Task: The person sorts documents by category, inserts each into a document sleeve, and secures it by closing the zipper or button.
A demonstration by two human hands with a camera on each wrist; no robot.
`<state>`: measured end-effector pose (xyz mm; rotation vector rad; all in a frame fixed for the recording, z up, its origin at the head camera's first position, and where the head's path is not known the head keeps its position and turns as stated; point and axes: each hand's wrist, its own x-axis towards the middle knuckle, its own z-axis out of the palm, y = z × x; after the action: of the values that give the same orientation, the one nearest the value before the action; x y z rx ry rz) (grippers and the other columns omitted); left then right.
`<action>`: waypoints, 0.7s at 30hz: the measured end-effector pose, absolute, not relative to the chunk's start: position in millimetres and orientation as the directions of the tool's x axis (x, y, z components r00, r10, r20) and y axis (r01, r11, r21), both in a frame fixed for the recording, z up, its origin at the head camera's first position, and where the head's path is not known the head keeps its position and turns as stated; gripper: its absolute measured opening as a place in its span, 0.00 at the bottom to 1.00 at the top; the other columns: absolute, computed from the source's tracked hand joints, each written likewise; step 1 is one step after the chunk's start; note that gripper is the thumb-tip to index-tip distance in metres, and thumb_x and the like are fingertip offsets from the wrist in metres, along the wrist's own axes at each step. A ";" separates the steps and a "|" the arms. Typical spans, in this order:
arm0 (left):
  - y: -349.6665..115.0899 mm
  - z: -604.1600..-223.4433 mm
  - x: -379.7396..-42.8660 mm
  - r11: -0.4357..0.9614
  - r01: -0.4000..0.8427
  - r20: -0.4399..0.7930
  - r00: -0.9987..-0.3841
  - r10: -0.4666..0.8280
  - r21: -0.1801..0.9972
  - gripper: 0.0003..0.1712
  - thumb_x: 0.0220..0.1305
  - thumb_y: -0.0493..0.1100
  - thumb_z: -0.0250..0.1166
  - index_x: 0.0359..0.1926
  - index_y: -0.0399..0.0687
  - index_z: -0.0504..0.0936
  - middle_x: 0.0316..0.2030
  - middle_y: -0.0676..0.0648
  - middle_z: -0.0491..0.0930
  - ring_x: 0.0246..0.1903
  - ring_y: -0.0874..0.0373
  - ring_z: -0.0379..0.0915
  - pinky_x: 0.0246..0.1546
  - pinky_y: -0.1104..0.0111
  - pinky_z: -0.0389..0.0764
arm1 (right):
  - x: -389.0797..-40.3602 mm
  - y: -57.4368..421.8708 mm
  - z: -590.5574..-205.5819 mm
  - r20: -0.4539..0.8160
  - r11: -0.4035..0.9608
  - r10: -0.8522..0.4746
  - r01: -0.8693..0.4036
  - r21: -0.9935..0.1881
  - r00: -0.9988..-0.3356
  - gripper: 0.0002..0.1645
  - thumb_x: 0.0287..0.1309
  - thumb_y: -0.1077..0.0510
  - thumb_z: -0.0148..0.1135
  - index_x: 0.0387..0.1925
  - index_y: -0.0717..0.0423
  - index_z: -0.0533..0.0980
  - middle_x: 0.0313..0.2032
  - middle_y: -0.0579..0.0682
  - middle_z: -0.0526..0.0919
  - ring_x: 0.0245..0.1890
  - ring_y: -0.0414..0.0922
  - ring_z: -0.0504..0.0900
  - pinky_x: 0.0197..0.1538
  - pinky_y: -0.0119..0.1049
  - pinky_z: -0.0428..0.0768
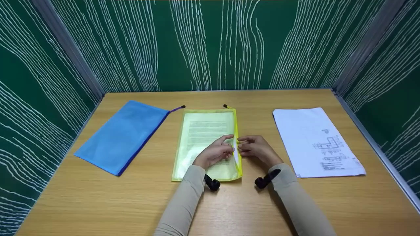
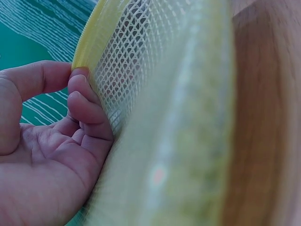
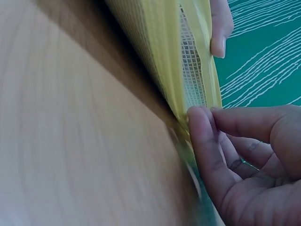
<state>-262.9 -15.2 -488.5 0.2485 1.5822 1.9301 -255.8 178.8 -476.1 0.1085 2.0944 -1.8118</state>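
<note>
A yellow mesh zip pouch (image 1: 178,164) lies upright before me on the table, with printed paper (image 1: 205,126) showing through its clear front. Its right-hand zip edge gapes, and white paper shows in the slit. My left hand (image 1: 215,152) lies over the pouch and pinches the yellow zip edge (image 2: 81,52) between thumb and finger. From the other side, my right hand (image 1: 259,149) pinches the opposite edge of the opening, seen close in the right wrist view beside the mesh (image 3: 192,61). The zip's dark pull (image 1: 225,106) sits at the far corner.
To the left lies a blue zip pouch (image 1: 121,137), tilted, its purple cord (image 1: 177,108) pointing right. On the right is a white paper stack (image 1: 302,134) with a printed drawing. Green walls with white lines rise behind the wooden table (image 1: 115,203) and at both sides.
</note>
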 end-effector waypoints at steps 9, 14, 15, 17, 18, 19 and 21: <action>-15.3 -487.9 -262.3 -0.068 -0.344 -0.246 -0.783 0.571 0.937 0.40 0.61 0.31 0.58 0.72 0.51 0.56 0.24 0.52 0.72 0.23 0.62 0.67 0.26 0.73 0.70 | -258.0 186.9 -476.8 -0.292 0.140 -0.196 0.268 -0.953 -0.936 0.26 0.60 0.65 0.59 0.60 0.70 0.69 0.36 0.51 0.83 0.33 0.40 0.83 0.40 0.33 0.84; -14.5 -486.5 -261.6 -0.052 -0.335 -0.248 -0.782 0.571 0.941 0.41 0.60 0.30 0.58 0.73 0.50 0.55 0.24 0.51 0.72 0.23 0.62 0.67 0.25 0.73 0.70 | -259.6 191.9 -475.3 -0.299 0.153 -0.190 0.273 -0.950 -0.935 0.26 0.63 0.64 0.58 0.61 0.70 0.68 0.35 0.50 0.82 0.33 0.40 0.83 0.41 0.33 0.84; -14.3 -485.9 -261.6 -0.046 -0.331 -0.247 -0.782 0.573 0.942 0.41 0.61 0.30 0.58 0.73 0.50 0.55 0.24 0.51 0.72 0.23 0.62 0.67 0.25 0.72 0.70 | -260.0 192.7 -474.9 -0.301 0.154 -0.188 0.275 -0.949 -0.935 0.26 0.63 0.64 0.58 0.61 0.70 0.68 0.35 0.50 0.83 0.33 0.39 0.83 0.41 0.33 0.84; -14.1 -484.3 -261.6 -0.029 -0.318 -0.244 -0.780 0.576 0.948 0.41 0.61 0.30 0.58 0.73 0.49 0.53 0.24 0.51 0.72 0.23 0.61 0.67 0.26 0.72 0.70 | -261.0 193.9 -474.5 -0.306 0.159 -0.181 0.279 -0.947 -0.935 0.25 0.64 0.64 0.57 0.61 0.69 0.68 0.35 0.50 0.83 0.33 0.39 0.83 0.42 0.33 0.84; -14.1 -483.3 -261.6 -0.018 -0.310 -0.243 -0.779 0.578 0.951 0.41 0.61 0.31 0.58 0.73 0.49 0.53 0.24 0.51 0.71 0.23 0.61 0.67 0.26 0.72 0.70 | -261.4 194.5 -474.5 -0.304 0.163 -0.181 0.276 -0.947 -0.935 0.25 0.64 0.65 0.56 0.61 0.69 0.68 0.35 0.50 0.83 0.33 0.39 0.83 0.42 0.33 0.84; -14.1 -482.1 -261.6 -0.003 -0.301 -0.243 -0.777 0.580 0.954 0.41 0.62 0.32 0.58 0.74 0.49 0.53 0.25 0.51 0.71 0.24 0.61 0.67 0.26 0.71 0.70 | -261.9 195.2 -474.9 -0.302 0.170 -0.182 0.272 -0.947 -0.936 0.25 0.64 0.64 0.56 0.62 0.69 0.68 0.36 0.51 0.83 0.34 0.39 0.83 0.42 0.33 0.84; -14.3 -480.2 -261.5 0.027 -0.284 -0.246 -0.774 0.584 0.959 0.41 0.62 0.34 0.59 0.74 0.49 0.52 0.25 0.51 0.72 0.23 0.61 0.66 0.26 0.70 0.69 | -262.7 196.2 -475.1 -0.309 0.179 -0.173 0.279 -0.944 -0.935 0.25 0.64 0.64 0.56 0.62 0.68 0.68 0.37 0.52 0.83 0.34 0.40 0.83 0.43 0.33 0.84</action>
<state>-261.5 -14.3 -480.2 0.3070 1.6954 1.8112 -262.7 196.2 -475.1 0.1006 2.1153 -1.8113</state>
